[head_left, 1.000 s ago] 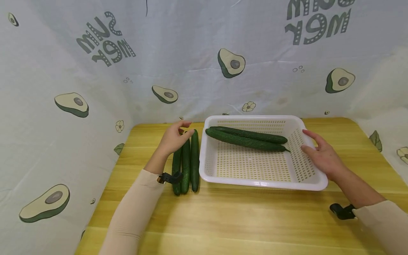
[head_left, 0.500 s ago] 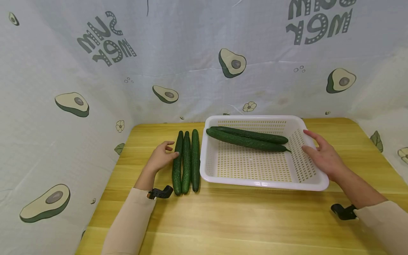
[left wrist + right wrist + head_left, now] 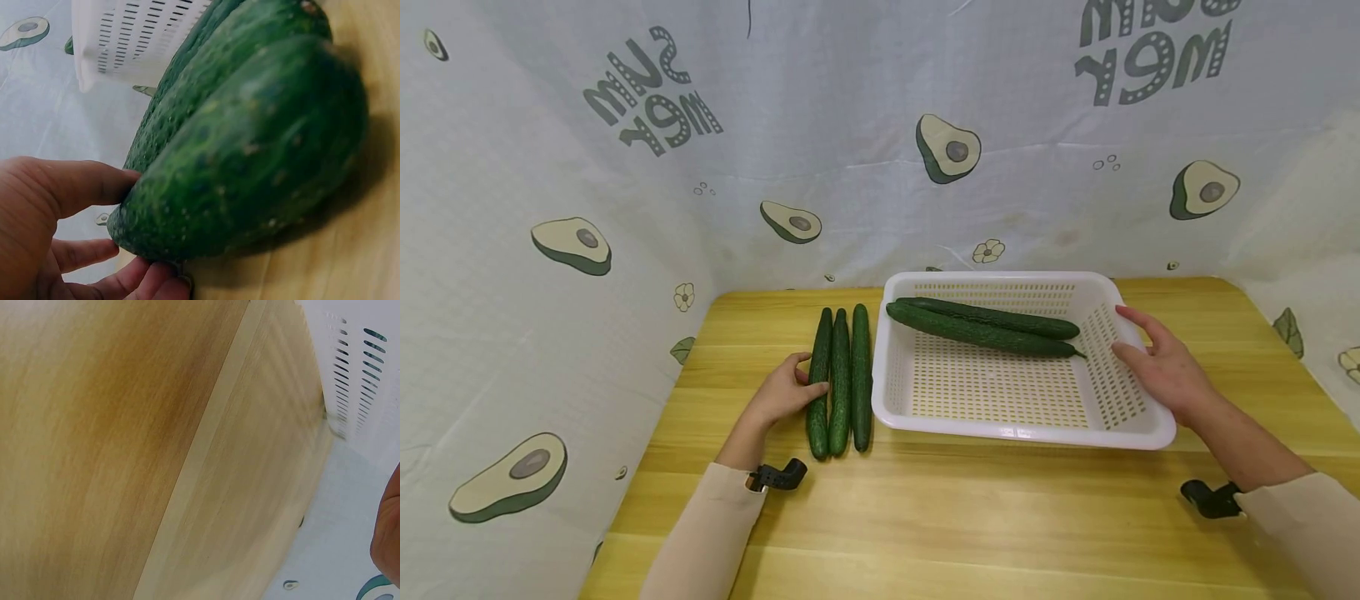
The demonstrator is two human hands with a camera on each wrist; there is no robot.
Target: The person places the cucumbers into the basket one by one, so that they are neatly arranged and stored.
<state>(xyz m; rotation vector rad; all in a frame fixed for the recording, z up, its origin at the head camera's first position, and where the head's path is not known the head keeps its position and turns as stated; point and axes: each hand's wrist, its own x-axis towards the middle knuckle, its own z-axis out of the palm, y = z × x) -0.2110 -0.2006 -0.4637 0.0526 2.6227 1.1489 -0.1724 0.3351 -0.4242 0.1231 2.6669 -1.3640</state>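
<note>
Three cucumbers lie side by side on the table, left of a white plastic basket. My left hand pinches the leftmost cucumber near its middle. In the left wrist view the thumb sits over the top of that cucumber, with fingertips against its other side. Inside the basket, two more cucumbers lie along the far side. My right hand holds the basket's right rim, thumb inside. Only a bit of the right hand shows in the right wrist view.
The middle cucumber and right cucumber stand between my left hand and the basket. Wooden table extends in front of the basket. A curtain printed with avocados hangs behind and at the sides.
My left hand has come back from above the far ends of the cucumbers, moved left and nearer, and taken hold of the leftmost one. My right hand and the basket stay put.
</note>
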